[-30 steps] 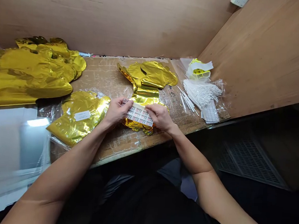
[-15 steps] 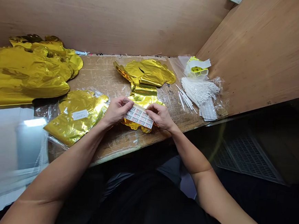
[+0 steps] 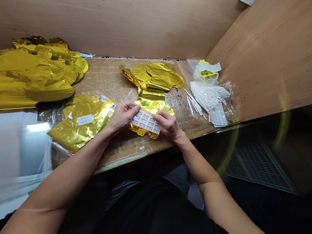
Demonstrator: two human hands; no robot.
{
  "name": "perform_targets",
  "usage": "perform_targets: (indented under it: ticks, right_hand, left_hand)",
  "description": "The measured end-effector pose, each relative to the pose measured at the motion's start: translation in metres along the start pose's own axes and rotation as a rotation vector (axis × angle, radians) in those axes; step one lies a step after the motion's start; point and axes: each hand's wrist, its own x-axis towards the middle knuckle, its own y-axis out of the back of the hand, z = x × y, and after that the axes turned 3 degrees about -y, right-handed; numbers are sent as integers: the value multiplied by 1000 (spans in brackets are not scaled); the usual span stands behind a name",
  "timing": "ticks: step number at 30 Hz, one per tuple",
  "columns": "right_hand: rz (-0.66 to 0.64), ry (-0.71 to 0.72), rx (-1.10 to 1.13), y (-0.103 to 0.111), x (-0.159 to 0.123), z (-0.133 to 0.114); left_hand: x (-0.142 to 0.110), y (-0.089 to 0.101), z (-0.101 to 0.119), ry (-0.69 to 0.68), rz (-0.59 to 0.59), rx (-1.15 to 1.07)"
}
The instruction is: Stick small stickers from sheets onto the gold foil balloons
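Observation:
A small sheet of stickers (image 3: 145,121), printed with rows of CE marks and red symbols, is stretched between my hands. My left hand (image 3: 123,116) pinches its left end, thumb on top. At the upper right edge, my right hand (image 3: 168,125) has its fingers closed on the sheet; whether a single sticker is between the fingertips is too small to tell. Beneath the sheet lies a gold foil balloon (image 3: 153,95), flat and uninflated, its lower part partly covered. Left of my left hand rests a bagged gold foil balloon (image 3: 76,130) with a white label (image 3: 85,119).
Gold foil balloons (image 3: 35,71) are heaped at the left. Thin white sticks (image 3: 210,96) lie in and beside a clear bag at the right, below a yellow and white roll (image 3: 208,72). Clear plastic bags (image 3: 10,148) lie at lower left. Wooden panels (image 3: 271,57) border the table (image 3: 102,69).
My right hand has turned slightly at the sheet's edge, its back now rolled further over. The left hand keeps its pinch. The whole view has shifted slightly.

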Motion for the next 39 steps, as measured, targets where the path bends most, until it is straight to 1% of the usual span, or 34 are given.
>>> perform_targets:
  ticks: [2, 5, 7, 10, 12, 15, 17, 20, 22, 28, 34, 39]
  right_hand:
    - [-20, 35, -45, 0, -2, 2]
    - [8, 2, -77, 1, -1, 2]
    - [8, 5, -92, 1, 0, 2]
    - [-2, 95, -115, 2, 0, 3]
    - [23, 120, -108, 2, 0, 3]
    - [69, 50, -50, 1, 0, 1]
    - [64, 15, -24, 1, 0, -1]
    - [40, 37, -19, 2, 0, -2]
    - [46, 47, -9, 2, 0, -2]
    - [69, -64, 48, 1, 0, -4]
    - [44, -38, 35, 1, -2, -2]
    - [86, 10, 10, -1, -4, -2]
  left_hand:
    - [0, 0, 1, 9, 2, -11]
    - [-1, -1, 4, 13, 6, -28]
    - [-2, -2, 5, 17, 5, -38]
    - [-2, -2, 6, 23, 6, -32]
    - [-2, -2, 7, 24, 7, -27]
    - [-2, -2, 7, 23, 7, -34]
    - [-1, -2, 7, 26, 8, -40]
    - [-1, -2, 7, 36, 4, -42]
    - [-1, -2, 7, 39, 5, -40]
    - [-2, -1, 9, 57, 2, -47]
    - [-2, -1, 9, 30, 2, -37]
    - [-2, -2, 8, 32, 9, -33]
